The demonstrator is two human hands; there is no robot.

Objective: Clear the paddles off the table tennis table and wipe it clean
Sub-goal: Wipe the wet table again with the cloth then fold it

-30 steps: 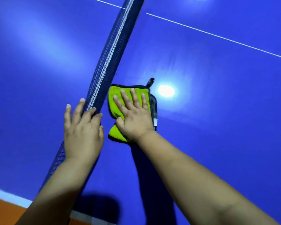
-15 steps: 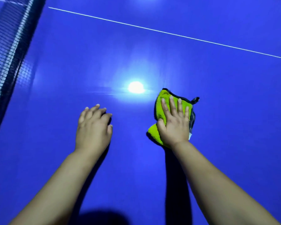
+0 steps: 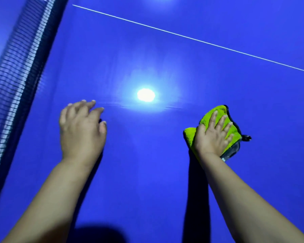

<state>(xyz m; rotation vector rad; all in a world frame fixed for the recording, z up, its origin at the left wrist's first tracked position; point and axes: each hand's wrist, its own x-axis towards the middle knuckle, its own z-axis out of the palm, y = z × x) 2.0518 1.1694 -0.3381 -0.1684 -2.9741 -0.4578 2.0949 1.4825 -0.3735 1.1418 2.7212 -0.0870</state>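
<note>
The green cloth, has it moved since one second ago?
Yes. The green cloth under the right hand lay beside the net; now it lies far right of it.

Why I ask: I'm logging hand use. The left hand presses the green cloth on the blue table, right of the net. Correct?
No. The head view shows the right hand pressing the green cloth on the blue table, right of the net; the left hand holds nothing.

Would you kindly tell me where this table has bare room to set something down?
Bare table lies between the left hand and the cloth, and beyond both to the white line. Tightest beside the net and under the right hand.
</note>
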